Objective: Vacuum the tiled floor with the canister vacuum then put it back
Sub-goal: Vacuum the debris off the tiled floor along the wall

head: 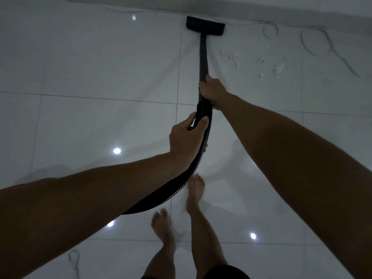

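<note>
Black plastic floor head [205, 25] sits flat on the tiled floor [80, 63], right up against the base of the wall. The right hand [213, 92] is wrapped tight around the wand [203, 57]; the left hand [188, 137] curls round the ribbed hose [202, 137] just below it. Risk now: white debris [259, 63] lies off to the right, near the loose cable [316, 40], and a sweep that way could snag or suck in a loop of it. Hose trails back past bare feet [195, 190], so a step could catch it. Canister itself is out of view, the hose end is hidden under the left forearm, and dim light blurs the scraps.
</note>
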